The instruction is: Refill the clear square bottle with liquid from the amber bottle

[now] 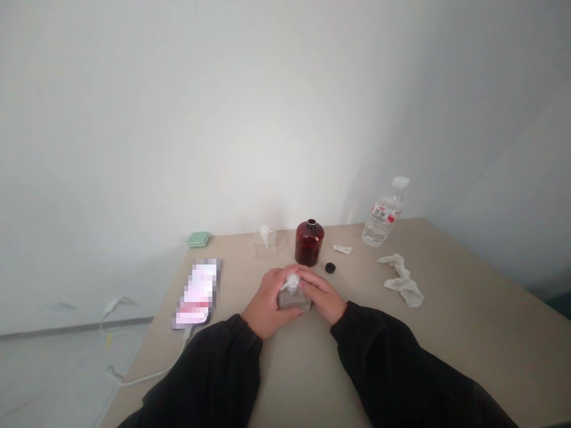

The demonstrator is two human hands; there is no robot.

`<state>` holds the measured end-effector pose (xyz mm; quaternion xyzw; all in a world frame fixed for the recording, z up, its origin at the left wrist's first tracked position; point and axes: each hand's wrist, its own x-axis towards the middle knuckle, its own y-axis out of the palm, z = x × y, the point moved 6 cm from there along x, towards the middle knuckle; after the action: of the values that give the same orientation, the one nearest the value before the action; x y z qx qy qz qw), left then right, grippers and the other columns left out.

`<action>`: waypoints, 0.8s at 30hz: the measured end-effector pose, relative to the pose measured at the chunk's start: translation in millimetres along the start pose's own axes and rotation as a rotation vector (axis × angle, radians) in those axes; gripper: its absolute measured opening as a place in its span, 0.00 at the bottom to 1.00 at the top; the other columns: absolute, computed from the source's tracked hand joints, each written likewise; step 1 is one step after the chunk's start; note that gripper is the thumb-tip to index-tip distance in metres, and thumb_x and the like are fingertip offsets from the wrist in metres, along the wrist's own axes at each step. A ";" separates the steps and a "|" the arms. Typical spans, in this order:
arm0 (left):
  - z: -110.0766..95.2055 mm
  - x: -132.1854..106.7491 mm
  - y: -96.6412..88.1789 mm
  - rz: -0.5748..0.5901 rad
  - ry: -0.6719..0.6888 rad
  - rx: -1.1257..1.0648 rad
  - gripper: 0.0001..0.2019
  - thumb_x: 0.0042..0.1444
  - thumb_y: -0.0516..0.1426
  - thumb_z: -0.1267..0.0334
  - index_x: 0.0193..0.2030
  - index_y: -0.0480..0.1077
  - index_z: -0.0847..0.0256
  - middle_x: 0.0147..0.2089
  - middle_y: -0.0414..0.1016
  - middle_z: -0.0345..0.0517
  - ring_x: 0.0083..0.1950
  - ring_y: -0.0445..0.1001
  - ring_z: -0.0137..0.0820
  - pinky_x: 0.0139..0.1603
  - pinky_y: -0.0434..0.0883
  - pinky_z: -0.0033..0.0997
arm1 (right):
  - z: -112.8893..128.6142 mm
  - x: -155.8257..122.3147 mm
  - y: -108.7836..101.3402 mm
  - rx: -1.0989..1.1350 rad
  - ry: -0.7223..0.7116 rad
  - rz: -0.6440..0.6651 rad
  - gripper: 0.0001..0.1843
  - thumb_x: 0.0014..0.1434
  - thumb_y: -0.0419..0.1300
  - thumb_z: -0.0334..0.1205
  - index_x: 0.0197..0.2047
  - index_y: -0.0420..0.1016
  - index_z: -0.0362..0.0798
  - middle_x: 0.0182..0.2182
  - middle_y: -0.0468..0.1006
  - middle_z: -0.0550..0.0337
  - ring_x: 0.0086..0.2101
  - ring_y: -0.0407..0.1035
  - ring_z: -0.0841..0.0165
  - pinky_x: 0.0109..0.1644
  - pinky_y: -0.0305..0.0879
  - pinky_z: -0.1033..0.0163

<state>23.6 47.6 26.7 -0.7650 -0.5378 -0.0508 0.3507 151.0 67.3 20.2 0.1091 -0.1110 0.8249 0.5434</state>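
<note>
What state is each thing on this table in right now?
Clear pump bottle: upright, clasped between both hands
Left hand: wrapped around the bottle
Right hand: pressed against its other side
Dark red glass bottle: upright, uncapped
Black cap: lying loose
Water bottle: upright, capped
White cloth: crumpled
Phone: screen lit, cable attached

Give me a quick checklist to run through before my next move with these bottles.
Left hand and right hand both on the clear square pump bottle: ok.
White pump head locked: cannot tell.
Contents level in the clear bottle: cannot tell, the hands cover much of it.
Dark red bottle upright: ok.
Dark red bottle capped: not ok, a black cap lies apart from it.
Phone apart from the hands: ok.
</note>
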 end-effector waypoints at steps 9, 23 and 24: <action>2.2 -1.5 1.4 -0.003 -0.002 0.020 0.40 0.47 0.66 0.63 0.66 0.54 0.53 0.61 0.61 0.53 0.63 0.61 0.47 0.64 0.60 0.54 | -9.2 -2.5 3.0 0.083 0.018 -0.034 0.21 0.54 0.63 0.56 0.45 0.70 0.51 0.43 0.72 0.57 0.44 0.67 0.63 0.50 0.64 0.55; 6.6 -4.3 2.0 -0.025 -0.049 -0.003 0.43 0.46 0.67 0.66 0.67 0.52 0.53 0.62 0.60 0.53 0.64 0.60 0.47 0.65 0.58 0.55 | 2.0 -1.8 0.7 -0.013 -0.028 -0.042 0.23 0.57 0.59 0.58 0.47 0.75 0.51 0.50 0.72 0.52 0.53 0.65 0.58 0.60 0.57 0.50; 7.4 -4.6 2.3 -0.027 -0.050 -0.001 0.43 0.46 0.66 0.66 0.67 0.51 0.53 0.63 0.60 0.53 0.64 0.60 0.47 0.66 0.58 0.55 | 3.3 -1.5 0.6 -0.022 -0.032 -0.040 0.22 0.58 0.59 0.57 0.47 0.75 0.51 0.51 0.71 0.52 0.55 0.64 0.57 0.62 0.55 0.50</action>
<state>21.4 48.0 18.0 -0.7589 -0.5565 -0.0367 0.3361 151.3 64.8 22.8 0.1184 -0.1264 0.8107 0.5592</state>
